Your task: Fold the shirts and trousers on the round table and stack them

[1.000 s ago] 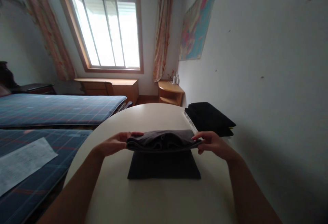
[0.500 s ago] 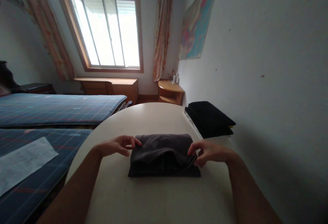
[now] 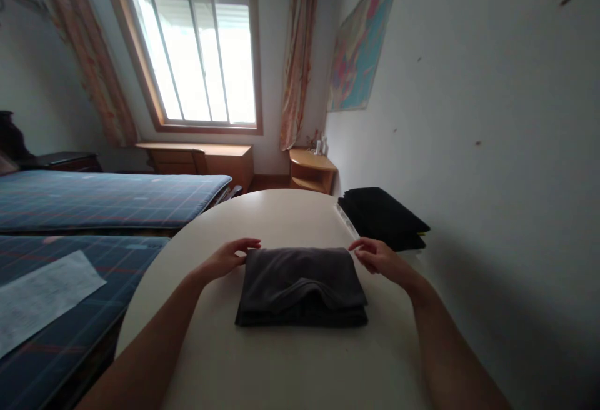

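A dark grey garment [image 3: 300,275] lies folded into a rough rectangle on the white round table [image 3: 295,360]. Its near edge shows stacked layers, with the top one arched up in a curve at the middle. At the far left corner of the garment is my left hand [image 3: 225,260], fingers stretched and apart, the tips at the fabric's edge. My right hand [image 3: 377,259] is by the far right corner, index finger reaching toward it and the other fingers loosely bent. Neither hand grips the cloth.
A stack of folded black cloth [image 3: 382,216] rests on something white at the table's right, close to the wall [image 3: 497,210]. Left of the table are plaid mattresses [image 3: 94,200], one with a paper sheet [image 3: 51,297] on it. A desk [image 3: 225,159] stands under the window.
Both hands have moved away from me to the garment's far corners. My right hand has let go of the near right edge, and the raised top layer now lies flatter and further forward.
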A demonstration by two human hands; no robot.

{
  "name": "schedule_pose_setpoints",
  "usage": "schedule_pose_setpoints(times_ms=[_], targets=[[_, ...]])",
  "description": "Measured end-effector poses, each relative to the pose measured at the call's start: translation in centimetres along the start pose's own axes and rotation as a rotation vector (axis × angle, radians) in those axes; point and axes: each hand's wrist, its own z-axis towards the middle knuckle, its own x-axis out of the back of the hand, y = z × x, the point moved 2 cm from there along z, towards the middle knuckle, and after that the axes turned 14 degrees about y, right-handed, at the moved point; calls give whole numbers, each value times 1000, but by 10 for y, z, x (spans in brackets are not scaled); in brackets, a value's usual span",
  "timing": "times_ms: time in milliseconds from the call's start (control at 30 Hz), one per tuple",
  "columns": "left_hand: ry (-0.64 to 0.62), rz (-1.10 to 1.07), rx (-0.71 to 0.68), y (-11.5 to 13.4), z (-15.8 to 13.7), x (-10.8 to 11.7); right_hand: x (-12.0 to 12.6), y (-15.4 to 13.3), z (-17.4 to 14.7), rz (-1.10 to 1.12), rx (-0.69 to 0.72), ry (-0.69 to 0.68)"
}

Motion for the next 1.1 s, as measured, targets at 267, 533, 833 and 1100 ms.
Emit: schedule_pose_setpoints(times_ms=[267, 533, 833, 1100], targets=[[-69, -54, 0, -2, -3, -14, -24, 21, 11, 81, 40, -75], [-41, 7, -69, -3, -1, -18, -41, 26, 19, 187, 90, 23], [13, -13, -32, -7, 9, -10, -39, 28, 29, 249, 89, 3], [41, 92, -67, -12, 9, -14, -33, 16, 24, -13, 233, 49]])
